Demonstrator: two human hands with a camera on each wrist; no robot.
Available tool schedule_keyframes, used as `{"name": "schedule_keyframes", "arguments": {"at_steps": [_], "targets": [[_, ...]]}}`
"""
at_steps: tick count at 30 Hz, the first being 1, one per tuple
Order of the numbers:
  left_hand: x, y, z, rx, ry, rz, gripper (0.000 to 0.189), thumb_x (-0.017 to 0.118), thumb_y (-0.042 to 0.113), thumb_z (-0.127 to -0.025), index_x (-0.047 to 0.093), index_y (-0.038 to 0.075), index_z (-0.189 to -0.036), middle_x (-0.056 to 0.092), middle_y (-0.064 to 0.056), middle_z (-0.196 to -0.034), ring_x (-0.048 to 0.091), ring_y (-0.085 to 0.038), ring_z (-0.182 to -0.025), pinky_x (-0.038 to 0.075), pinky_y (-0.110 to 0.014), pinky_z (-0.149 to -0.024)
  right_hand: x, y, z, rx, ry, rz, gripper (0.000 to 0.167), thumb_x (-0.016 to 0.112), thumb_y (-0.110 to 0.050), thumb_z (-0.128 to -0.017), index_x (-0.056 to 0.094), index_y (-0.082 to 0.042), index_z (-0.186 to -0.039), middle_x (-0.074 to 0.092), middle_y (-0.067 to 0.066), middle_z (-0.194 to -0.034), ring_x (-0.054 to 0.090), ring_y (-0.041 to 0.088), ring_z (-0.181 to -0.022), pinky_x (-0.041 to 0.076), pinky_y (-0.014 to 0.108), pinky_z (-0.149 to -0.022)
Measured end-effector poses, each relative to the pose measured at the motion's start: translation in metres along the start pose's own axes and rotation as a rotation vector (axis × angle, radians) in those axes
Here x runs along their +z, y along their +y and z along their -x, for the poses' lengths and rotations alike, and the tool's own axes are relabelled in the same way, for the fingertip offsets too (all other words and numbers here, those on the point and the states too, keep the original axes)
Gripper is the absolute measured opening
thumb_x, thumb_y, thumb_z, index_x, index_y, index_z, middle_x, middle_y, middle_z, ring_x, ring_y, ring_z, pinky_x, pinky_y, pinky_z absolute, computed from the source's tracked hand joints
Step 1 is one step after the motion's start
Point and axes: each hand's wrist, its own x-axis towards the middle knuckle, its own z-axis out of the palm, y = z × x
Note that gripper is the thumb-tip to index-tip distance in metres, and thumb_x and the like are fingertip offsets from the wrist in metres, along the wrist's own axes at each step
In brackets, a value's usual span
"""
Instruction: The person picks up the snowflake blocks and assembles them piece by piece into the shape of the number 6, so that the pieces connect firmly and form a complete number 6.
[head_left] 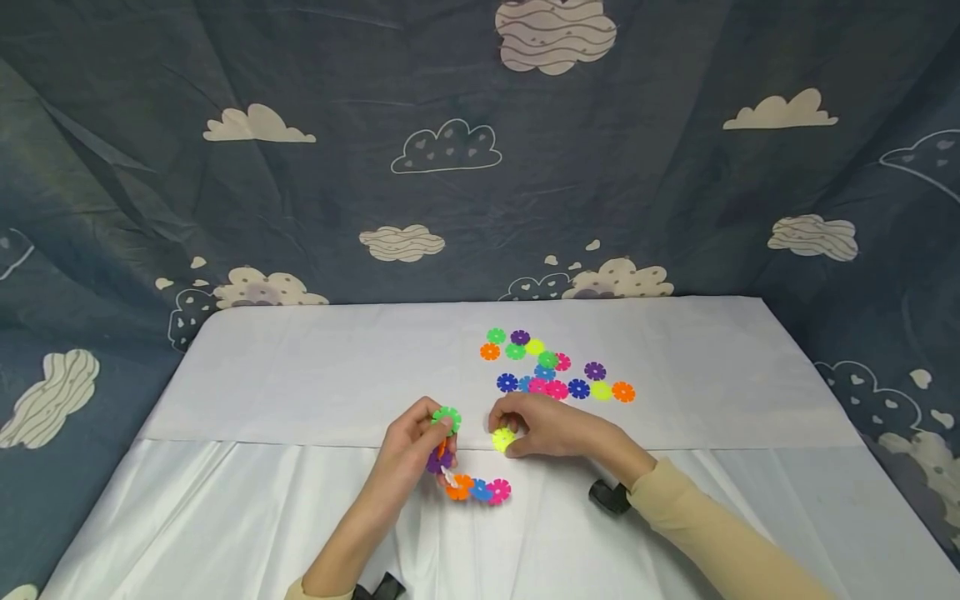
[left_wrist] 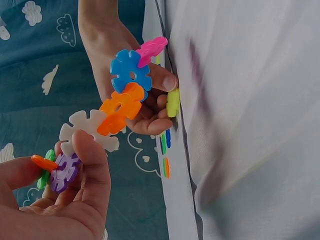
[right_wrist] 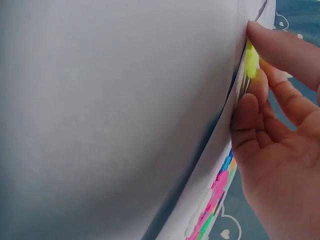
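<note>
- Discs are making up your work. In the head view, your left hand (head_left: 405, 446) is holding one end of a linked chain (head_left: 481, 490), pinching it near a green disc (head_left: 447, 416), while the other end is hanging toward the middle.
- Your right hand (head_left: 558, 425) is pinching a yellow disc (head_left: 503, 439) just beside that chain, with thumb and fingers closing narrowly on its rim.
- Beyond your right hand, loose discs (head_left: 557, 389) are lying straight on the white cloth (head_left: 315, 375), some overlapping; no box or tray is showing.
- In the left wrist view, a purple disc (left_wrist: 64, 176) and a small orange disc (left_wrist: 44, 163) are sitting within your left fingers; a white disc (left_wrist: 80, 127), a larger orange disc (left_wrist: 112, 122), a blue disc (left_wrist: 131, 62) and a pink disc (left_wrist: 155, 48) are trailing outward.
- These pieces are probably behaving like light, stiff, rather smooth plastic, hard to break; gripping by the flat faces near a joint should be steadying the chain, and the rim opposite a slot should be suiting a single disc.
- In the right wrist view, your fingers are partly covering the yellow disc, so you can't quite tell whether it is touching the cloth.
</note>
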Motion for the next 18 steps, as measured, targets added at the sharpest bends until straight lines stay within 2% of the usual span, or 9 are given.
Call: {"name": "schedule_keyframes", "arguments": {"at_steps": [6, 13, 18], "targets": [[0.001, -0.001, 0.001, -0.007, -0.01, 0.0, 0.018, 0.051, 0.017, -0.103, 0.05, -0.001, -0.098, 0.056, -0.018, -0.08, 0.055, -0.023, -0.064, 0.049, -0.024, -0.051, 0.001, -0.001, 0.004, 0.043, 0.041, 0.001, 0.025, 0.08, -0.01, -0.083, 0.065, -0.017, -0.102, 0.055, -0.001, -0.085, 0.052, 0.016, -0.081, 0.049, 0.029, -0.07], [0.002, -0.001, 0.001, -0.002, -0.015, 0.009, 0.019, 0.051, 0.017, -0.103, 0.05, -0.002, -0.099, 0.056, -0.019, -0.081, 0.056, -0.023, -0.064, 0.05, -0.024, -0.051, -0.001, 0.001, 0.014, 0.076, 0.145, -0.035, 0.014, 0.077, -0.011, -0.085, 0.067, -0.019, -0.091, 0.058, -0.005, -0.077, 0.054, 0.016, -0.076, 0.05, 0.029, -0.067], [0.003, -0.001, 0.001, 0.01, -0.02, 0.009, 0.022, 0.05, 0.02, -0.104, 0.049, -0.001, -0.098, 0.057, -0.022, -0.082, 0.057, -0.026, -0.065, 0.052, -0.025, -0.053, -0.003, -0.006, 0.025, 0.093, 0.208, -0.15, 0.007, 0.071, -0.007, -0.09, 0.066, -0.011, -0.091, 0.063, 0.0, -0.075, 0.061, 0.02, -0.068, 0.054, 0.03, -0.065]]}}
